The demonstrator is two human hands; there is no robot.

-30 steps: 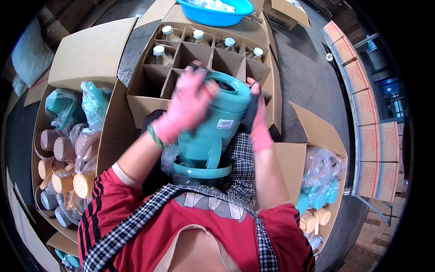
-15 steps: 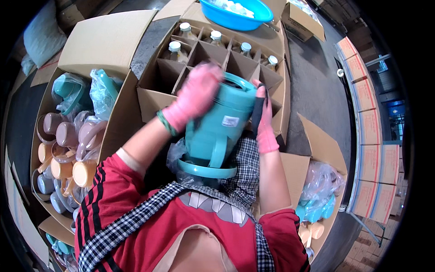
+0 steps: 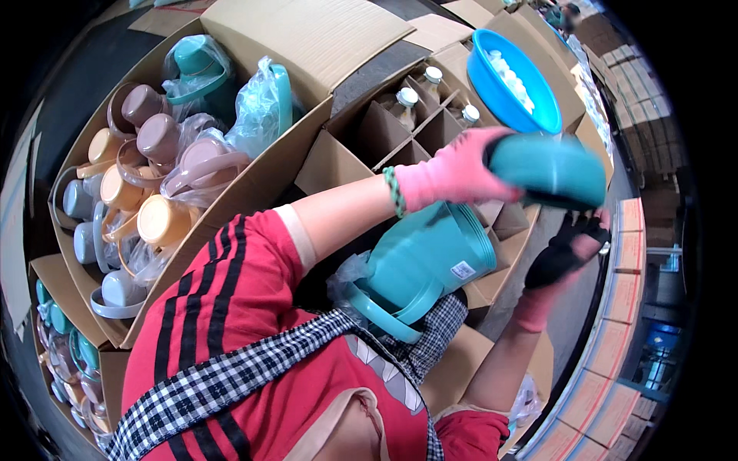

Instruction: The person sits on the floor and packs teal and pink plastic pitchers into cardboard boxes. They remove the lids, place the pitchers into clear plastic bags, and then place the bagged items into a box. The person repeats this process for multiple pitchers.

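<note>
So, head cam view, looking down at the lap. The left hand, in a pink glove, is gripping a round teal lid by its left end, thumb low and fingers tucked behind it. The lid is up in the air, a bit motion-blurred, above and to the right of the jug. The right hand, black palm side showing, sits just under the lid's right end, loosely open with the fingers half curled. Can't tell if those fingertips actually touch the lid.

The teal jug is lying tilted on the lap over a checked apron, bare ridged rim pointing up and right, neither hand wrapped around it. It's got a small white label near the rim, a curved teal handle down by the belly, and some clear plastic bunched at its left.

Past the left arm there's a divided carton with white-capped bottles in some slots, plus a blue basin of little white pieces beyond it. On the left, a big open carton is packed with mauve, cream, grey-blue and teal jugs, some bagged.
</note>
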